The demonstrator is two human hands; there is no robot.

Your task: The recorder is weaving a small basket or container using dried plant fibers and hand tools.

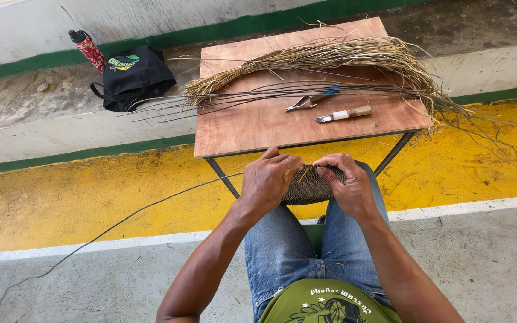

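The woven basket piece [309, 185], dark with pale strands, sat over the person's knees, clamped between both hands. The left hand [268, 179] curled over its left edge, fingers closed on the weave; the right hand [348, 182] pinched its right rim, thumb on top. A long dark reed [121, 222] trailed leftward from it, below the wooden table [252, 122].

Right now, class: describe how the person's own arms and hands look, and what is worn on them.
Both arms are bare to the elbow and beyond; no sleeves, gloves, watch or rings show. The left hand and right hand are uncovered, fingers bare. Blue jeans and a green printed shirt appear below.
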